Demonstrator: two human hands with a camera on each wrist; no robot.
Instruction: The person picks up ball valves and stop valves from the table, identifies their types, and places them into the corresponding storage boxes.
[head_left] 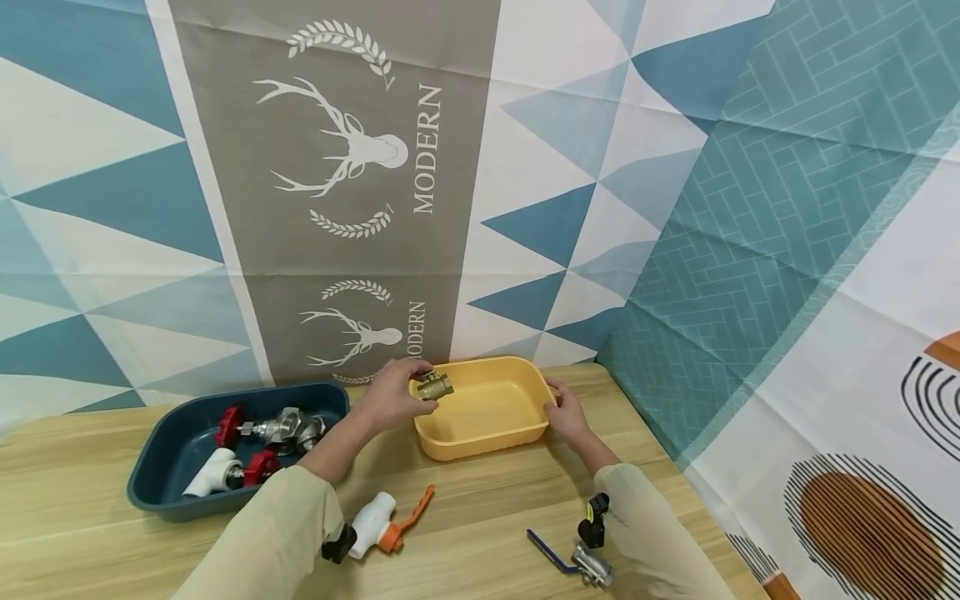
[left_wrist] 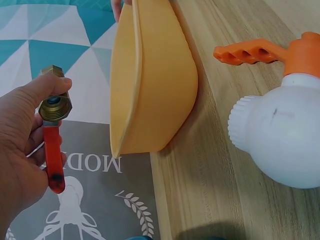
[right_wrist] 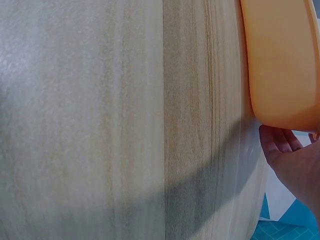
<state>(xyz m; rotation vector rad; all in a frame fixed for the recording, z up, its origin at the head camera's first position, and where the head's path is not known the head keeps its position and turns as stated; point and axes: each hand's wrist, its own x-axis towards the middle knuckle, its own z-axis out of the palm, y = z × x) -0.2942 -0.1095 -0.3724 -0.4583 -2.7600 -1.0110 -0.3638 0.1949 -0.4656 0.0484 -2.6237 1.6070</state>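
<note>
My left hand (head_left: 393,392) holds a brass ball valve (head_left: 435,386) just over the left end of a yellow plastic tray (head_left: 480,450). In the left wrist view, the thumb and fingers pinch the brass valve (left_wrist: 54,107) by its body, and its red lever (left_wrist: 54,160) hangs down. At the tray's right end, my right hand (head_left: 570,417) grips the wall and rim. The right wrist view shows its fingers (right_wrist: 280,140) against the outside of the yellow tray (right_wrist: 287,65); part of this hand is cut off by the frame edge.
A dark blue tray (head_left: 168,508) at the left holds several valves, some with red handwheels. On the wooden table (head_left: 465,517) lie a white plastic valve (head_left: 371,523) with an orange lever and a metal ball valve (head_left: 592,567) with a blue lever. Patterned cloth (head_left: 360,250) hangs behind.
</note>
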